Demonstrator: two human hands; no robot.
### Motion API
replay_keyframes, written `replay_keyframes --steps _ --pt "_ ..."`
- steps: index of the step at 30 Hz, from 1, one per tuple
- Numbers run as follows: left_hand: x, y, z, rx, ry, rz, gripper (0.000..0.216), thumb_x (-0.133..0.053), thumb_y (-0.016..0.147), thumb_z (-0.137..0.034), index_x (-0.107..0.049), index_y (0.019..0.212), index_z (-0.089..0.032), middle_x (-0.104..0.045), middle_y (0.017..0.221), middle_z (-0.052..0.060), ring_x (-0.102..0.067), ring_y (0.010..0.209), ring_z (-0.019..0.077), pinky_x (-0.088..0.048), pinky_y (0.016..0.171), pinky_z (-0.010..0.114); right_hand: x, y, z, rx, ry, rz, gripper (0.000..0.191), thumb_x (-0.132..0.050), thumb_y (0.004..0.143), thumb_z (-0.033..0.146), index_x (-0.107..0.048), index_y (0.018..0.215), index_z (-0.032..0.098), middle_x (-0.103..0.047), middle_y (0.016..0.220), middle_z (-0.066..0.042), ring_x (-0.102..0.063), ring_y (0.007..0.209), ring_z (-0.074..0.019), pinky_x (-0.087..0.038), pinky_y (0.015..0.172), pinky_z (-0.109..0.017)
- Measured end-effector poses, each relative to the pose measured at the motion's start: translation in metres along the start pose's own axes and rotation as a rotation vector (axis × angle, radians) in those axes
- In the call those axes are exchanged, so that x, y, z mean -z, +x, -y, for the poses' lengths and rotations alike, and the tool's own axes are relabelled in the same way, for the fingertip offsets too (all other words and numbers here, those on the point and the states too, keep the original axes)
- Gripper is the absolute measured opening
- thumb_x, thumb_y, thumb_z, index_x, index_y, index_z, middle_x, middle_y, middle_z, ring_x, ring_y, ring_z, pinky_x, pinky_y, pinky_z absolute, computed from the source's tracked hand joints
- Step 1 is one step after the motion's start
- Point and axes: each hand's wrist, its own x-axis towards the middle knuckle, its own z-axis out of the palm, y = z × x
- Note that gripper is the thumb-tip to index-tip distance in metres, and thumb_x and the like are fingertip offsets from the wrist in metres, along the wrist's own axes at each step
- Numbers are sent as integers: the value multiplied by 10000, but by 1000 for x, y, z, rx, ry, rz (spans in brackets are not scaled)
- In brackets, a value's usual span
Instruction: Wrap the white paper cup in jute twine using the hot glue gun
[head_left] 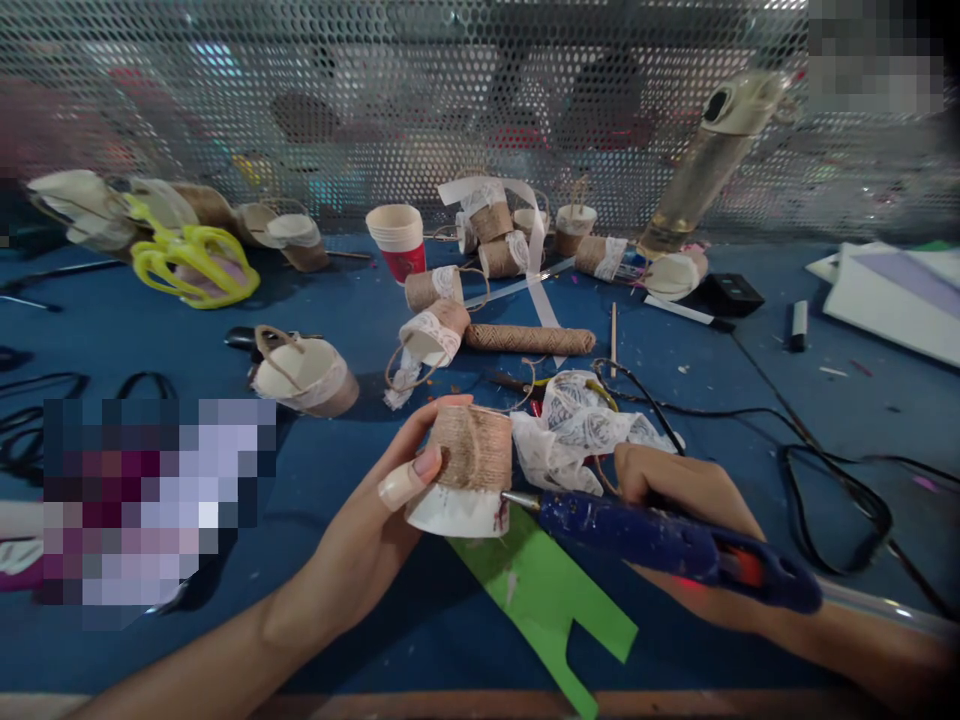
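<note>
Left hand [375, 540] gripped the cup [471, 465], thumb pressed flat on its near side, the other fingers curled round the far side. The cup was wound with brown twine; its white rim pointed down, and it was held just above the blue table [750, 420], low in the middle of the view.

Right hand [686, 500], just right of the cup, was clenched round a blue glue gun [667, 545]. The gun lay nearly level, its metal tip at the cup's white rim on the right side; could not tell for sure whether it touched.

Below the cup: a green paper strip [547, 600] flat on the table, partly under the gun.

Just right of the cup and beyond the gun: a crumpled heap of white lace [577, 430].

Beyond the cup: a roll of brown cord [529, 339] lying on its side. Farther beyond: a cluster of other wrapped cups, and a stack of paper cups [397, 240], the lowest one red.

Left of the cup and a little beyond: a finished cup [304, 375] on its side, with a loop handle.

Far left of the cup: yellow scissors [195, 262].

Right of the cup, past the right hand: a black cable [825, 470] looped across the table.
</note>
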Motion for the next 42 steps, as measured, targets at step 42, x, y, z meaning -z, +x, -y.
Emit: replay_keyframes --steps 42 --pt "13 0 16 -305 375 36 473 -724 905 -309 -586 1343 -422 -650 1357 -4 -626 1180 249 -521 930 286 0 -1 1 109 -118 18 240 -502 823 59 -363 806 254 -424 708 61 -378 589 -103 -296 559 -231"
